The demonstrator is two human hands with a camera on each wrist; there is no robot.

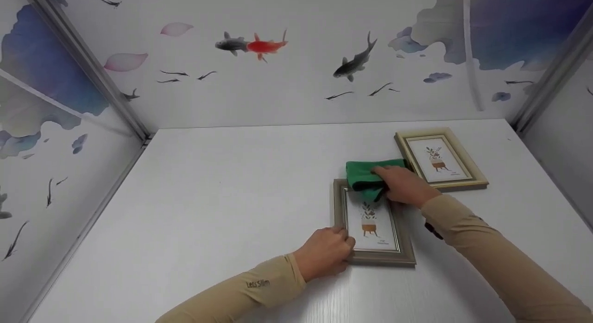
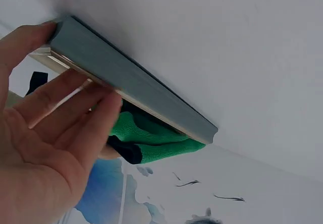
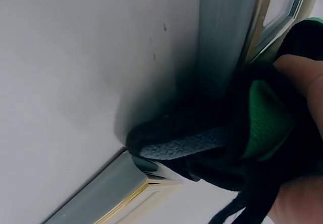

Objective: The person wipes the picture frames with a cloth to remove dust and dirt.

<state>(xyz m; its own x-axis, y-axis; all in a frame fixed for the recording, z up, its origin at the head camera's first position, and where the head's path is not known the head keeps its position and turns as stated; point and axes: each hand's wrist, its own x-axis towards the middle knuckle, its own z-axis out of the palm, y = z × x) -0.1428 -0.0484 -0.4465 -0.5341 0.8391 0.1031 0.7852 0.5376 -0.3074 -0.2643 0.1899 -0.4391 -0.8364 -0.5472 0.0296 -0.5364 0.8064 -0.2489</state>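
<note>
A silver-brown picture frame (image 1: 405, 242) with a plant print lies on the white table. My left hand (image 1: 324, 251) grips its lower left side; in the left wrist view the thumb is at the frame's end and the fingers (image 2: 101, 118) reach over the inner edge. My right hand (image 1: 407, 184) holds a folded green cloth (image 1: 366, 172) with dark edging against the frame's top edge. Seen from the right wrist, the bunched cloth (image 3: 270, 123) covers the frame's corner, and part of the hand is out of that view. The cloth hides the top of the print.
A second, gold picture frame (image 1: 479, 181) with a similar print lies behind and to the right, close to the cloth. The white table (image 1: 208, 198) extends to the left. Panels printed with fish (image 1: 354, 63) and petals stand behind and at both sides, joined by metal posts (image 1: 92, 49).
</note>
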